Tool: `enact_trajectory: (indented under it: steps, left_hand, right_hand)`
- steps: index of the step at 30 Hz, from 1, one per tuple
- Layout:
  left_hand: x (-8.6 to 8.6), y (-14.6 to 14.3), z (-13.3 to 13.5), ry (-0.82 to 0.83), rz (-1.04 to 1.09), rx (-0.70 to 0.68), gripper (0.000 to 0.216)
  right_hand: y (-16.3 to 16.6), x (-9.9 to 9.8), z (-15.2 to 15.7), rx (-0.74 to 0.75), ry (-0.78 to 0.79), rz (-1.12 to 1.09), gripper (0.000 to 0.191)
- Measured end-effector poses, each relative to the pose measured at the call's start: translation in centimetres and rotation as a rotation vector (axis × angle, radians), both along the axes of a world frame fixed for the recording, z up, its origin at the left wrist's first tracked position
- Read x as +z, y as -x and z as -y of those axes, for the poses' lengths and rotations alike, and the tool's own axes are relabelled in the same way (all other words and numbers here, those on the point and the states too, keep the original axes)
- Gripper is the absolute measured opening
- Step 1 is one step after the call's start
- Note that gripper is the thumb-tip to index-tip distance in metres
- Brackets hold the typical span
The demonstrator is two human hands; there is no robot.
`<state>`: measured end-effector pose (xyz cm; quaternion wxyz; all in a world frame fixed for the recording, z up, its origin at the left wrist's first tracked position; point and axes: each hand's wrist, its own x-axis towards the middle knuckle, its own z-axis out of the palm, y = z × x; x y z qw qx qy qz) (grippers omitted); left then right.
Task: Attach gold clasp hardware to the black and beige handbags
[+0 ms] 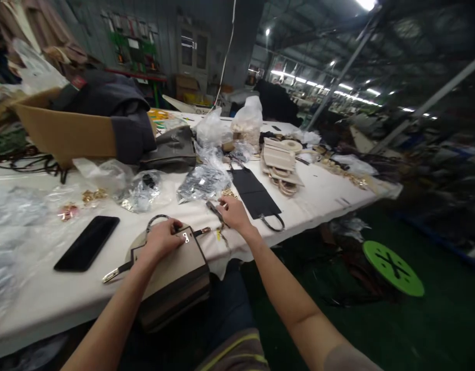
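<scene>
- Reaching fwd from lower left, left arm is bare and slightly bent, wrist over the near edge of the worktop [39, 301]
- left hand [163, 240] lies palm-down on top of the handbag [175, 281], fingers curled over its far edge by the round handle, gripping it
- right arm stretches straighter from lower right, forearm crossing the worktop edge
- right hand [232, 212] palm-down, fingers loosely bent, tips on a small dark metal piece [214, 208]; can't tell if pinched or just touched
- handbag: boxy, beige top w/ gold clasp, dark brown sides, at near worktop edge, partly hanging over toward the lap; strap w/ gold end sticks out to the left
- black phone [86, 243] lies left of handbag; black fabric piece [255, 196] just beyond right hand
</scene>
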<state>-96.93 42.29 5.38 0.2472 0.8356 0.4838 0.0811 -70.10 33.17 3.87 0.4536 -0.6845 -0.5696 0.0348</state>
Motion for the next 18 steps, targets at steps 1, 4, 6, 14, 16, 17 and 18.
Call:
enact_trajectory:
  steps: [1,4,6,14,16,17,18]
  left_hand:
    - [0.1,0.1,-0.1,0.009,0.000,-0.002,0.048]
    - [0.2,0.0,-0.3,0.019,-0.014,0.019,0.048]
    - [0.2,0.0,-0.3,0.008,-0.014,0.022,0.047]
    - [0.5,0.1,1.2,-0.028,0.014,0.033,0.043]
    - [0.4,0.1,1.3,-0.037,0.028,0.045,0.043]
    - [0.3,0.1,1.3,-0.040,0.037,0.049,0.042]
    - [0.2,0.1,1.3,-0.042,0.043,0.054,0.042]
  right_hand:
    - [-0.7,-0.1,-0.1,-0.021,0.049,0.045,0.010]
    - [-1.3,-0.9,-1.4,-0.061,0.154,0.102,0.012]
    - [-0.9,-1.4,-3.1,-0.096,0.229,0.134,0.025]
    - [-0.3,-1.5,-3.7,-0.123,0.210,0.163,0.015]
    - [-0.2,-1.7,-1.0,-0.140,-0.015,0.054,0.021]
    - [-0.1,-1.8,0.4,-0.156,-0.135,-0.002,0.026]
    - [0.1,-2.0,1.6,-0.169,-0.233,-0.051,0.032]
